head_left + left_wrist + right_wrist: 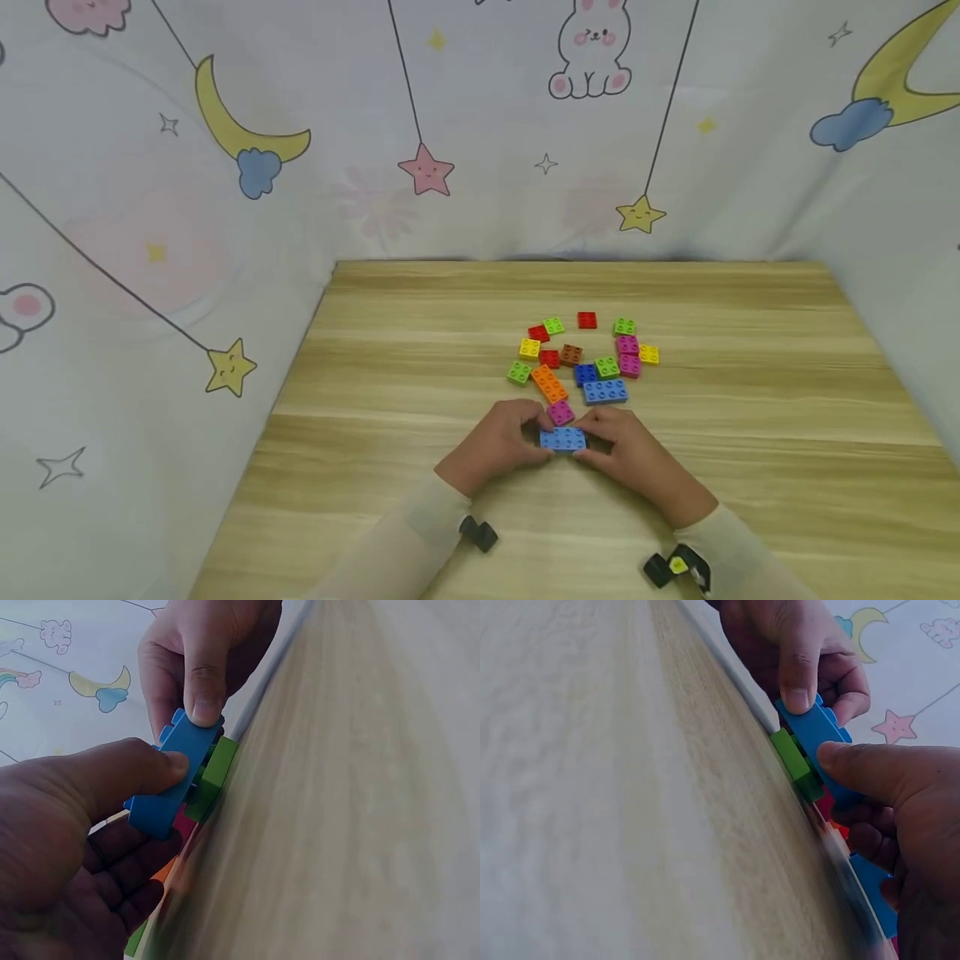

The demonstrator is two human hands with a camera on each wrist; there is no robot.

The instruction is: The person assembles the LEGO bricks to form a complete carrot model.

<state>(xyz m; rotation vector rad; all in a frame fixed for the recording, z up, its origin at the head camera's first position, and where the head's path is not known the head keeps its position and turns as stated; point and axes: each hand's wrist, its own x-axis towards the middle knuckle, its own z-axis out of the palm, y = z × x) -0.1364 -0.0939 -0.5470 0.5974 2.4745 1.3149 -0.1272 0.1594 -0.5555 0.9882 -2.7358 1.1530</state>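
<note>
A light blue eight-stud brick is held level between both hands near the front of the loose bricks. My left hand pinches its left end between thumb and fingers, while my right hand pinches the right end. Directly under it, in the left wrist view, stands a green brick on the table. Some green studs show in a narrow gap below the blue brick; whether the two touch is hard to tell. From the head camera the green brick is hidden. Just behind lies a magenta brick.
Farther back on the wooden table lie several loose bricks, among them an orange brick, another light blue brick, a dark blue brick and a brown brick. A patterned white cloth hangs behind the table.
</note>
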